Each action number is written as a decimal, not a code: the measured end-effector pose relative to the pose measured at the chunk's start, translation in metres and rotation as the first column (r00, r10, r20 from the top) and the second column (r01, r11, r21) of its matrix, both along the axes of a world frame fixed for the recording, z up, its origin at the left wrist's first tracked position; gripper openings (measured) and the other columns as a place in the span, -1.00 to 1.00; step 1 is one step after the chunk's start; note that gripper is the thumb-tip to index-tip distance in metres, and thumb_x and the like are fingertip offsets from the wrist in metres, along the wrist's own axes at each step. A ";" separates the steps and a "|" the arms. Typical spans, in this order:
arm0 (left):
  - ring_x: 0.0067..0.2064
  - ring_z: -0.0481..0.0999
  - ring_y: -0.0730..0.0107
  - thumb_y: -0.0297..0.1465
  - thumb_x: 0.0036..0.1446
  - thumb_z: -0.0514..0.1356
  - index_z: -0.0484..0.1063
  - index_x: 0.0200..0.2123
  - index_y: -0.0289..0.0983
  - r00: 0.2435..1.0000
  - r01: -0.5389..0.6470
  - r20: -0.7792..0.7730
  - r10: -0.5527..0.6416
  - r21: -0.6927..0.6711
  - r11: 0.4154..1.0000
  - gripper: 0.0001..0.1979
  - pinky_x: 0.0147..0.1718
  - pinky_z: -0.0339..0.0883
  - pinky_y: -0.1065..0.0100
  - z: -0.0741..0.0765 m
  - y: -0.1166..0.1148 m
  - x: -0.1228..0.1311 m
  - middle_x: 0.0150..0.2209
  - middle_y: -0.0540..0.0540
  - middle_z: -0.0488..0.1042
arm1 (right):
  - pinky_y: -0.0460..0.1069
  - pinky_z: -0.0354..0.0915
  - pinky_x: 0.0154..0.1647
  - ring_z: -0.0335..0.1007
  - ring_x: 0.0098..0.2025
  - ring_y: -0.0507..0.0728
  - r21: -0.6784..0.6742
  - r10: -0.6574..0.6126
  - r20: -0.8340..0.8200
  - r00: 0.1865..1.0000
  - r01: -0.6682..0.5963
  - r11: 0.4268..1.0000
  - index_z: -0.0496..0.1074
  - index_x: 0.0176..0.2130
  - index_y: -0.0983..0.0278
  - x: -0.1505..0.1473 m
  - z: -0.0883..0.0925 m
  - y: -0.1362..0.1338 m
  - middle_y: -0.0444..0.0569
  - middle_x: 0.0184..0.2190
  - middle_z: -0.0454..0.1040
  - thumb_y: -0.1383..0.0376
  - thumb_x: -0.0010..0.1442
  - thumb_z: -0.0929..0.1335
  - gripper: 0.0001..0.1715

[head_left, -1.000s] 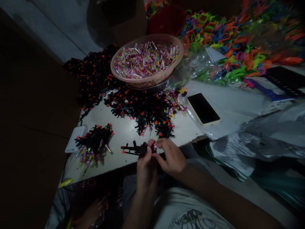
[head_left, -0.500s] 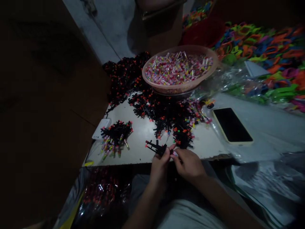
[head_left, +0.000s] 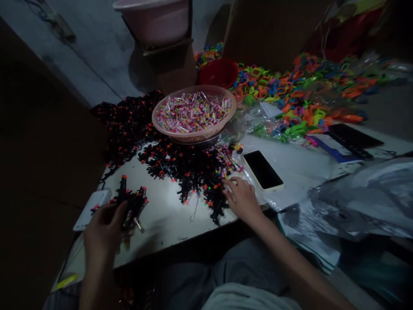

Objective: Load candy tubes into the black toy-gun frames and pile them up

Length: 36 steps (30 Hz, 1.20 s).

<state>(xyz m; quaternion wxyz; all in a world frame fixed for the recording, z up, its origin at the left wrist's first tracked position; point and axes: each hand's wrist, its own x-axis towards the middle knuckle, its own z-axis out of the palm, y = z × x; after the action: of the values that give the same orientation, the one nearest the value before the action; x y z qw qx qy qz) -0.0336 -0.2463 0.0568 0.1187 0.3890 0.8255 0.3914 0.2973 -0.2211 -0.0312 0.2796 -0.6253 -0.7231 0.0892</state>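
My left hand (head_left: pixel 105 228) is closed round a small black toy gun with an orange tip (head_left: pixel 122 189), holding it over the little stack of finished black toy guns (head_left: pixel 137 202) at the board's left. My right hand (head_left: pixel 241 198) lies on the white board (head_left: pixel 164 219) at the right edge of the big heap of black toy guns (head_left: pixel 190 168), its fingers reaching into the loose candy tubes (head_left: pixel 226 161); whether it holds one is not visible.
A pink basket (head_left: pixel 193 113) full of wrapped candy tubes stands behind the heap. A phone (head_left: pixel 263 170) lies face up on clear plastic to the right. Coloured plastic toys (head_left: pixel 300 94), a red bowl (head_left: pixel 218 72), a white box (head_left: pixel 88 209) and plastic bags (head_left: pixel 358 202) surround the board.
Both hands had been together at the board's near edge on one toy gun. My left hand has carried it left to the small stack; my right hand has reached forward to the heap.
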 end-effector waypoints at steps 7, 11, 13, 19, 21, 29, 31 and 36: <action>-0.10 0.45 -0.05 -0.12 0.06 0.13 0.50 -0.28 -0.26 0.831 -0.072 -0.554 -0.044 -0.185 0.980 -0.66 -0.17 0.31 0.05 -0.013 0.016 -0.056 -0.20 -0.18 0.50 | 0.13 0.14 -0.06 0.25 0.02 0.25 -0.058 -0.004 0.044 0.999 0.006 0.998 0.40 0.00 0.20 0.013 -0.020 0.040 0.08 -0.02 0.39 0.27 0.28 0.24 -0.68; 0.02 0.41 0.02 -0.15 0.09 0.09 0.49 -0.18 -0.30 0.823 0.386 -0.462 -0.330 0.030 0.922 -0.62 0.02 0.23 0.08 -0.045 0.018 -0.013 -0.08 -0.25 0.48 | 0.14 0.13 -0.07 0.30 -0.05 0.26 -0.049 -0.007 0.026 1.000 0.008 0.999 0.40 -0.09 0.27 0.007 -0.023 0.039 0.08 -0.12 0.44 0.27 0.26 0.25 -0.75; 0.03 0.40 0.02 -0.15 0.07 0.13 0.48 -0.16 -0.29 0.806 0.505 -0.368 -0.463 0.019 0.863 -0.61 0.07 0.18 0.07 -0.064 0.024 0.022 -0.04 -0.28 0.45 | 0.12 0.15 -0.11 0.33 -0.11 0.26 -0.049 -0.028 0.006 1.000 0.028 0.998 0.38 -0.14 0.31 0.008 -0.025 0.035 0.09 -0.19 0.46 0.28 0.24 0.26 -0.79; -0.17 0.46 0.11 -0.21 -0.03 0.26 0.41 0.00 -0.30 0.872 0.490 0.005 -0.490 0.010 0.871 -0.48 -0.10 0.28 0.11 -0.102 0.052 0.083 -0.11 -0.29 0.45 | 0.03 0.23 -0.30 0.38 -0.29 0.20 -0.035 -0.081 -0.107 0.991 0.078 0.996 0.33 -0.15 0.34 0.018 -0.029 0.021 0.06 -0.36 0.45 0.25 0.24 0.23 -0.76; -0.25 0.47 0.17 -0.25 -0.07 0.28 0.41 0.00 -0.30 0.865 0.501 0.046 -0.500 0.010 0.866 -0.48 -0.18 0.31 0.17 -0.103 0.054 0.082 -0.18 -0.24 0.47 | 0.03 0.26 -0.30 0.39 -0.29 0.18 -0.016 -0.040 -0.253 0.967 0.037 0.999 0.29 -0.04 0.35 0.022 -0.027 0.013 0.04 -0.36 0.44 0.23 0.25 0.21 -0.67; -0.33 0.46 0.32 -0.23 -0.13 0.34 0.52 -0.32 -0.29 0.657 0.562 0.559 -0.506 0.084 0.823 -0.70 -0.40 0.36 0.37 -0.046 -0.005 0.082 -0.28 -0.14 0.51 | -0.01 0.27 -0.16 0.37 -0.19 0.10 -0.068 0.174 -0.691 0.701 -0.302 0.951 0.38 -0.15 0.22 -0.009 0.006 -0.034 -0.05 -0.27 0.45 0.18 0.33 0.17 -0.72; -0.42 0.43 0.39 -0.27 -0.20 0.39 0.54 -0.35 -0.31 0.590 0.536 0.661 -0.463 0.108 0.838 -0.69 -0.45 0.34 0.41 -0.031 -0.021 0.094 -0.33 -0.12 0.51 | -0.03 0.27 -0.19 0.36 -0.22 0.08 -0.073 0.176 -0.743 0.646 -0.339 0.938 0.33 -0.11 0.21 -0.027 0.013 -0.043 -0.07 -0.28 0.43 0.18 0.34 0.14 -0.73; -0.48 0.43 0.53 -0.31 -0.27 0.44 0.35 0.07 -0.19 0.569 0.073 0.787 -0.237 0.239 0.968 -0.25 -0.46 0.31 0.49 -0.037 -0.043 0.125 -0.38 0.00 0.49 | -0.03 0.26 -0.14 0.33 -0.19 0.07 -0.030 0.200 -0.776 0.599 -0.350 0.936 0.27 -0.09 0.21 -0.059 0.014 -0.056 -0.07 -0.25 0.39 0.17 0.35 0.13 -0.74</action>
<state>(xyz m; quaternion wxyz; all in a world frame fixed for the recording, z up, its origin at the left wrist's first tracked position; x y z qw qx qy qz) 0.0913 -0.2898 0.0199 0.4800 0.2478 0.6037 0.5863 0.2385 -0.2772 -0.0171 0.4828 -0.4321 -0.6144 0.4503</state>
